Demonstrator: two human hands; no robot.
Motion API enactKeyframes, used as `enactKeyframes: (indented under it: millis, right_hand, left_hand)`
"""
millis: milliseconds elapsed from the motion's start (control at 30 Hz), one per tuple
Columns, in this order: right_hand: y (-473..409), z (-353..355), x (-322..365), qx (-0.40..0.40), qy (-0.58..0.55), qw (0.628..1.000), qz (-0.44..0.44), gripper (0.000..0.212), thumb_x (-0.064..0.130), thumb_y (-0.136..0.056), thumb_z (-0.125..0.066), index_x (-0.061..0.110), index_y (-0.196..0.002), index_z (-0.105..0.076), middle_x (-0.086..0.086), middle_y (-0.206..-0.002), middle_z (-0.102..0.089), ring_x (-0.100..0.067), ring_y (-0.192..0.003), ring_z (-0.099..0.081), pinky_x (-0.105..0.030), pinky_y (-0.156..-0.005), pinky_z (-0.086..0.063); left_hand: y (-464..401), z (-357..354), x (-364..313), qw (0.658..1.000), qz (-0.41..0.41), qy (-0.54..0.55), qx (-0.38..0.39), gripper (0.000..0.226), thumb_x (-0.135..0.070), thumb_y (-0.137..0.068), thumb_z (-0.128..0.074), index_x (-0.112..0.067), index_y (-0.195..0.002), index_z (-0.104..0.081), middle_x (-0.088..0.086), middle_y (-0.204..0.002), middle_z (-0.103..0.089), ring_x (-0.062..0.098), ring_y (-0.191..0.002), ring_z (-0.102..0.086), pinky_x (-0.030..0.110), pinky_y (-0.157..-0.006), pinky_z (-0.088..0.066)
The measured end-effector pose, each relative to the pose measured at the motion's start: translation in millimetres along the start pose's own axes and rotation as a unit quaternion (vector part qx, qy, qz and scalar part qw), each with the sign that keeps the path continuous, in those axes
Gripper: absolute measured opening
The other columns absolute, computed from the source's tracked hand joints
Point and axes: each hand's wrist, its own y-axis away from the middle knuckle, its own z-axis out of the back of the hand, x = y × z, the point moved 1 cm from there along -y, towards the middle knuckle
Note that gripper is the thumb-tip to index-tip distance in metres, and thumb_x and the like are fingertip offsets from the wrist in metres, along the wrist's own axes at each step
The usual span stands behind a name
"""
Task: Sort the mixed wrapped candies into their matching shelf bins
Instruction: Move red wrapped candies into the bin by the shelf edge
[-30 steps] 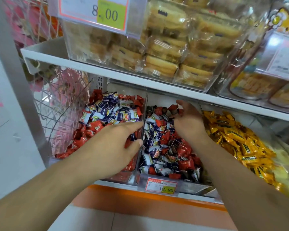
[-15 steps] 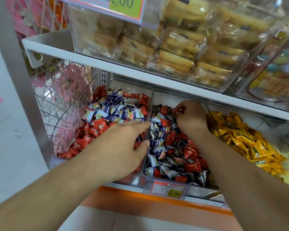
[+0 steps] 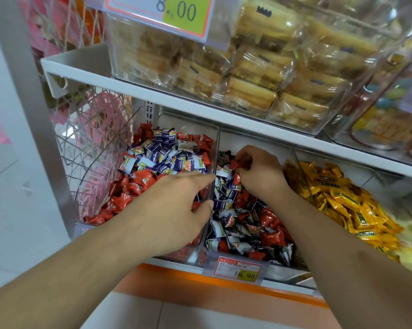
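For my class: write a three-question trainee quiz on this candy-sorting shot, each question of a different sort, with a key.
1. True or false: the right hand pinches a red candy.
2. The yellow candies lie in which bin? A left, B middle, C right.
3. Fill in: the left hand rests at the clear ___ between the left bin and the middle bin.

Key: 1 true; 2 C; 3 divider.

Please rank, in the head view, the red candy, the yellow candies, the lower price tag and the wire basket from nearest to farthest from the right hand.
1. Red candy: pinched in the right hand, at the back of the middle bin.
2. Yellow candies: in the bin just to its right.
3. Lower price tag: on the shelf's front edge, below.
4. Wire basket: far left, beyond the left bin.
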Motion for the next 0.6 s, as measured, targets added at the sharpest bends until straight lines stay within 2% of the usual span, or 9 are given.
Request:
enactKeyframes:
  millis: [133,200,267,333,467,533,600]
  right_hand:
    - [10,7,-4,-0.005,0.019,1.000,-0.002,0.033,0.012,-0.090,-0.076,0.025,-0.120,-0.074,0.003,-0.108,-0.075,-0.017,-0.094,-0.069,-0.035,-0.092,-0.060]
    - [13,11,-4,-0.005,0.017,1.000,-0.010,0.033,0.013,-0.091,-0.076,0.026,-0.122,-0.075,0.001,-0.113,-0.074,-0.019,-0.096,-0.070,-0.040,-0.093,-0.061]
    - [14,15,-2,-0.007,-0.001,1.000,-0.024,0.033,0.014,-0.094,-0.074,0.025,-0.125,-0.074,0.001,-0.122,-0.071,-0.018,-0.102,-0.068,-0.037,-0.095,-0.059]
    - [14,19,1,-0.017,-0.030,0.999,-0.038,0.034,0.014,-0.096,-0.072,0.025,-0.128,-0.073,0.002,-0.128,-0.069,-0.016,-0.103,-0.067,-0.031,-0.090,-0.058]
    - [9,18,9,-0.003,-0.060,0.997,-0.048,0.033,0.022,-0.097,-0.072,0.034,-0.128,-0.071,0.007,-0.129,-0.067,-0.013,-0.088,-0.069,-0.032,-0.080,-0.061]
    - [7,15,9,0.033,-0.025,0.998,-0.039,0.034,0.023,-0.098,-0.071,0.034,-0.131,-0.071,0.006,-0.128,-0.068,-0.010,-0.081,-0.066,-0.024,-0.073,-0.055]
    - [6,13,8,0.063,0.008,0.998,-0.028,0.037,0.021,-0.098,-0.071,0.030,-0.133,-0.070,0.005,-0.129,-0.069,-0.006,-0.085,-0.060,-0.015,-0.076,-0.047]
  left_hand:
    - [1,2,-1,1.000,-0.002,0.000,0.008,0.059,-0.042,-0.104,-0.050,-0.037,-0.159,-0.029,-0.017,-0.164,-0.028,0.003,-0.151,-0.023,0.013,-0.113,-0.014]
    - [1,2,-1,1.000,-0.001,-0.003,0.009,0.059,-0.042,-0.104,-0.050,-0.036,-0.159,-0.029,-0.017,-0.164,-0.028,0.004,-0.151,-0.024,0.014,-0.114,-0.014]
    - [2,2,-1,1.000,0.001,-0.003,0.008,0.059,-0.041,-0.104,-0.050,-0.036,-0.159,-0.029,-0.016,-0.164,-0.028,0.004,-0.151,-0.024,0.014,-0.113,-0.014]
    - [2,3,-2,1.000,0.002,-0.002,0.005,0.059,-0.041,-0.104,-0.050,-0.037,-0.159,-0.029,-0.017,-0.164,-0.028,0.004,-0.151,-0.024,0.014,-0.113,-0.015]
    - [1,2,-1,1.000,0.004,0.003,0.003,0.059,-0.042,-0.104,-0.051,-0.038,-0.159,-0.029,-0.018,-0.164,-0.029,0.003,-0.151,-0.025,0.016,-0.116,-0.018]
    - [1,2,-1,1.000,0.005,0.002,0.002,0.059,-0.042,-0.104,-0.051,-0.038,-0.159,-0.030,-0.019,-0.163,-0.029,0.003,-0.150,-0.025,0.014,-0.114,-0.018]
    - [0,2,-1,1.000,0.008,0.001,0.002,0.059,-0.042,-0.104,-0.051,-0.039,-0.158,-0.030,-0.019,-0.163,-0.029,0.003,-0.150,-0.026,0.012,-0.111,-0.017]
